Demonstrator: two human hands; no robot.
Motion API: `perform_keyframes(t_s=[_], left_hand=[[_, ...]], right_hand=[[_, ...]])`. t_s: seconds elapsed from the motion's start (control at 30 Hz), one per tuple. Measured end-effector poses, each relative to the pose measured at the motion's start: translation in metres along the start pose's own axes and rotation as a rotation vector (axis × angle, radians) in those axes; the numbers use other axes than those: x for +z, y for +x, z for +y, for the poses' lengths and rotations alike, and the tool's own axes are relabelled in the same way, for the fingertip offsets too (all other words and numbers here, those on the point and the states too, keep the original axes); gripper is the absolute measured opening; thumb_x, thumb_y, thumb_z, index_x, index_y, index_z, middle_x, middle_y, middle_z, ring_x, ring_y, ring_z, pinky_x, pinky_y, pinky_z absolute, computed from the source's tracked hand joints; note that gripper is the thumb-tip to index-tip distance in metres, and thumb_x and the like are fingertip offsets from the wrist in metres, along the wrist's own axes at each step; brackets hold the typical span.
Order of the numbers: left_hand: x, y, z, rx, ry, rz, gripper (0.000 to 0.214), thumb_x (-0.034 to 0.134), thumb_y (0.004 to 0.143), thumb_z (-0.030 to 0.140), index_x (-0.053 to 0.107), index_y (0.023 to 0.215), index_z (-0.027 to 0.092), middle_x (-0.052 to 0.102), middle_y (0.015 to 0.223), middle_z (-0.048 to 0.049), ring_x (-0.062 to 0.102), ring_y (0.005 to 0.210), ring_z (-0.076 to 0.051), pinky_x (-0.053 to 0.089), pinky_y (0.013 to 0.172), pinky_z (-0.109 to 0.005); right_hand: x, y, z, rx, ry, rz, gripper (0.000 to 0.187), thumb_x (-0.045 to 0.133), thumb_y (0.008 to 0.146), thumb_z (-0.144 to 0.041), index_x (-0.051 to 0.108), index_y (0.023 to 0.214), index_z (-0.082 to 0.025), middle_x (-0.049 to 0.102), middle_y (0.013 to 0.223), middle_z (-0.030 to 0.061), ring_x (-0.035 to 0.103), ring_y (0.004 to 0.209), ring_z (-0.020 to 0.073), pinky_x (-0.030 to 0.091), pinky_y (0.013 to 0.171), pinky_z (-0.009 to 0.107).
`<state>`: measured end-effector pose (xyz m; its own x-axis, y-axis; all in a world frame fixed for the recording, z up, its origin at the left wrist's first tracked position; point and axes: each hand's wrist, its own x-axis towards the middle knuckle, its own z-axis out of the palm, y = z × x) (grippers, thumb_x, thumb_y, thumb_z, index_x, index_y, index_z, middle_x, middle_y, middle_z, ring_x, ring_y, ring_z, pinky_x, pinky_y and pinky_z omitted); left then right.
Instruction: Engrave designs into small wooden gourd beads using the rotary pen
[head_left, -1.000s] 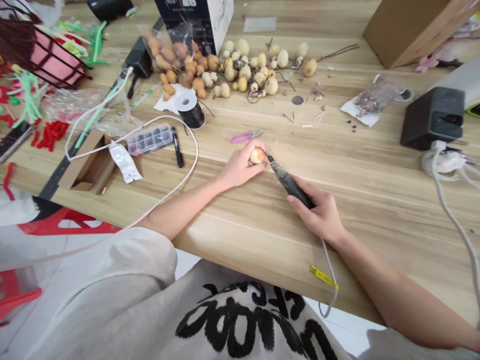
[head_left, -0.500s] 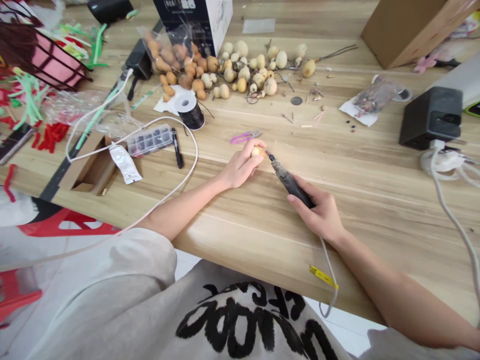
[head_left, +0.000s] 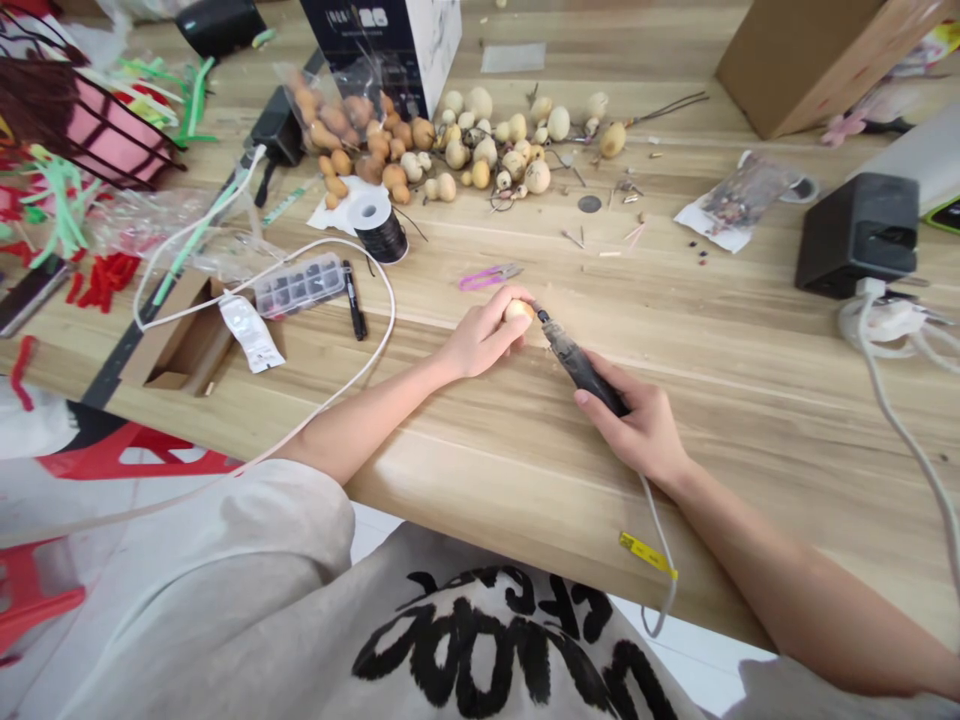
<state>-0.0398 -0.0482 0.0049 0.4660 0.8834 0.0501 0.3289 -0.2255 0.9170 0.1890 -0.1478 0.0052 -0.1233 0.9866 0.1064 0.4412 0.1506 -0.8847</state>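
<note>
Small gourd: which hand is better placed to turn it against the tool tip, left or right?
Probably the left hand: it cups the small gourd, while the right hand grips the rotary tool.

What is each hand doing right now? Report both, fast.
Left hand: closed, holding a small gourd.
Right hand: closed, holding a dark handheld rotary tool.

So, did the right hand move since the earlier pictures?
No, the right hand sits in about the same place relative to the black marker pen.
</note>
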Motion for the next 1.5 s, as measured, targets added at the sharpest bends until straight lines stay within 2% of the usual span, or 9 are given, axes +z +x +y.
perform_keyframes(t_s=[0.17,0.33,0.63,0.83,1.17,1.5], left_hand=[[-0.0008,0.0001,0.0045,-0.005,0.110,0.018,0.038,0.055,0.091,0.042,0.054,0.120,0.017,0.068,0.078,0.0000,0.056,0.059,-0.008,0.042,0.059,-0.020],[-0.0003,0.0002,0.0096,-0.029,0.188,0.042,0.039,0.064,0.085,0.041,0.061,0.114,0.016,0.061,0.073,0.0010,0.050,0.060,-0.009,0.039,0.059,-0.021],[0.0000,0.0021,0.0022,-0.032,0.111,0.049,0.039,0.070,0.081,0.040,0.065,0.112,0.017,0.061,0.071,0.0014,0.053,0.057,-0.009,0.041,0.057,-0.021],[0.0005,0.0011,0.0032,-0.051,0.052,0.056,0.038,0.071,0.081,0.038,0.064,0.113,0.018,0.063,0.068,0.0017,0.058,0.054,-0.010,0.045,0.056,-0.021],[0.0017,0.0004,0.0052,-0.112,-0.030,0.047,0.043,0.071,0.081,0.037,0.061,0.117,0.015,0.064,0.071,0.0002,0.063,0.053,-0.010,0.047,0.049,-0.018],[0.0009,0.0004,0.0063,-0.067,0.028,0.049,0.039,0.072,0.081,0.036,0.062,0.112,0.017,0.065,0.072,0.0017,0.063,0.055,-0.009,0.049,0.056,-0.020]], right_hand=[[-0.0001,-0.0001,-0.0002,-0.001,0.004,-0.001,0.051,0.064,0.087,-0.035,0.066,0.134,-0.017,0.074,0.124,0.0089,0.071,0.112,0.0326,0.058,0.096,0.046],[-0.0005,0.0000,-0.0017,-0.023,0.009,-0.023,0.050,0.063,0.087,-0.033,0.065,0.135,-0.018,0.072,0.127,0.0084,0.070,0.115,0.0322,0.057,0.099,0.045],[-0.0022,0.0001,-0.0013,-0.016,0.020,-0.034,0.048,0.063,0.088,-0.033,0.066,0.134,-0.022,0.073,0.126,0.0059,0.069,0.117,0.0328,0.058,0.098,0.044],[-0.0013,-0.0003,-0.0014,-0.001,0.016,-0.025,0.050,0.064,0.088,-0.037,0.065,0.135,-0.021,0.072,0.128,0.0075,0.068,0.119,0.0344,0.056,0.101,0.048],[-0.0020,0.0005,-0.0033,-0.020,0.033,-0.040,0.050,0.064,0.087,-0.034,0.066,0.135,-0.018,0.071,0.130,0.0084,0.070,0.116,0.0328,0.057,0.099,0.046],[-0.0011,-0.0003,-0.0018,-0.023,0.039,-0.035,0.050,0.064,0.088,-0.036,0.066,0.135,-0.021,0.071,0.130,0.0073,0.069,0.118,0.0328,0.057,0.100,0.046]])
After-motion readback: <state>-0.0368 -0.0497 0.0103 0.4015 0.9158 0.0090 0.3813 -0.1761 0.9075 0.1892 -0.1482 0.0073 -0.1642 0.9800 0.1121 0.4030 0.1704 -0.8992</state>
